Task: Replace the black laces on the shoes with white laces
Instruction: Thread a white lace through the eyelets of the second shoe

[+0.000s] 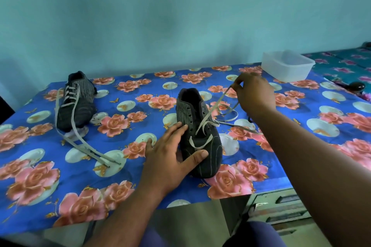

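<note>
Two dark striped shoes stand on the table. The near shoe (pixel 198 132) has a white lace (pixel 212 110) threaded through its lowest eyelets. My left hand (pixel 170 156) rests on this shoe's left side and toe, thumb across the toe, fingers straight. My right hand (pixel 255 94) is raised behind and to the right of the shoe and pinches one end of the white lace, pulling it taut up from the eyelets. The lace's other end lies on the cloth to the right. The far shoe (pixel 78 102) at the left carries a white lace (pixel 80 138) with long ends trailing forward.
A blue tablecloth with pink roses (pixel 124 118) covers the table. A white plastic container (pixel 287 65) stands at the back right corner. A dark round object (pixel 356 86) lies beyond the right edge. A bit of black lace (pixel 250 119) shows under my right wrist. A wall runs behind.
</note>
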Motion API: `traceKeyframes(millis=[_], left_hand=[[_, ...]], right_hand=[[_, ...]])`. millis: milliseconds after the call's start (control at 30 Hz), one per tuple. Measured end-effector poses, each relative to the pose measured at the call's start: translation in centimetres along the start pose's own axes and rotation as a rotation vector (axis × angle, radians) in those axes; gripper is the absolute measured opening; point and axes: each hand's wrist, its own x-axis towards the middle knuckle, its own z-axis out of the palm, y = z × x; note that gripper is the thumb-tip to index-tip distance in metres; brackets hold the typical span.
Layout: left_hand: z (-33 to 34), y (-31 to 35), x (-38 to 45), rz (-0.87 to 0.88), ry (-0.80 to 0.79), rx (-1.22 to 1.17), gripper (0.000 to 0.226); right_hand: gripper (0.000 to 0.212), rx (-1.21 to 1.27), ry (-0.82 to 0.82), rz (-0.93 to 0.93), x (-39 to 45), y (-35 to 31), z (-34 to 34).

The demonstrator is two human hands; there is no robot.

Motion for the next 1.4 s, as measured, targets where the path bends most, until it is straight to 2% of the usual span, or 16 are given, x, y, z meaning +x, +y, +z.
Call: traceKeyframes(millis=[67, 133, 233, 333, 400, 500, 667, 733, 833, 900, 933, 967, 1100, 1200, 1300, 1400], left_hand=[[0.0, -0.1, 0.0, -0.004, -0.006, 0.001, 0.104], [0.1, -0.1, -0.1, 0.003, -0.007, -0.001, 0.103], [0.1, -0.1, -0.1, 0.028, -0.013, -0.008, 0.098], [0.2, -0.2, 0.0, 0.048, -0.036, 0.021, 0.095], [0.2, -0.1, 0.1, 0.052, -0.06, 0.034, 0.095], [0.2, 0.0, 0.0, 0.045, -0.076, 0.033, 0.095], [0.2, -0.1, 0.1, 0.032, -0.078, 0.039, 0.096], [0.2, 0.0, 0.1, 0.025, -0.079, 0.028, 0.097], [0.2, 0.0, 0.1, 0.017, -0.071, 0.012, 0.096], [0.2, 0.0, 0.1, 0.014, -0.069, 0.013, 0.096], [0.2, -0.1, 0.1, 0.013, -0.067, 0.012, 0.097], [0.3, -0.1, 0.1, 0.013, -0.064, 0.011, 0.097], [0.4, -0.4, 0.1, 0.024, -0.039, -0.035, 0.093], [0.4, -0.8, 0.3, 0.046, 0.048, -0.209, 0.072], [0.0, -0.5, 0.7, 0.132, 0.193, -0.194, 0.042], [-0.6, 0.4, 1.5, 0.143, 0.169, -0.136, 0.034]], right_hand=[[0.017, -0.038, -0.052, 0.04, -0.2, 0.1, 0.0], [0.022, 0.006, -0.125, -0.008, -1.3, -0.1, -0.3], [0.037, 0.161, -0.159, -0.359, -4.8, -1.1, -1.3], [0.044, 0.034, -0.204, -0.691, -7.2, -1.9, -1.3], [0.037, -0.037, -0.18, -0.767, -7.3, -2.1, -0.9], [0.015, -0.038, -0.144, -0.825, -6.5, -2.3, -0.8], [0.008, -0.054, -0.168, -0.86, -4.9, -2.6, -1.3], [0.008, -0.139, -0.069, -0.807, -3.9, -2.8, -1.6], [0.02, -0.259, 0.09, -0.618, -2.3, -3.0, -1.5], [0.023, -0.303, 0.042, -0.63, -2.5, -3.7, -0.9], [0.018, -0.3, 0.0, -0.648, -2.9, -4.0, -0.6], [0.01, -0.263, -0.031, -0.64, -3.5, -4.4, -0.5], [0.012, 0.1, -0.059, -0.499, -6.1, -4.2, -0.8], [0.011, 0.339, -0.143, -0.479, -8.8, -2.8, -1.8], [0.012, 0.414, -0.273, -0.47, -10.8, -1.8, -2.3], [0.013, 0.394, -0.299, -0.48, -11.2, -1.5, -2.2]])
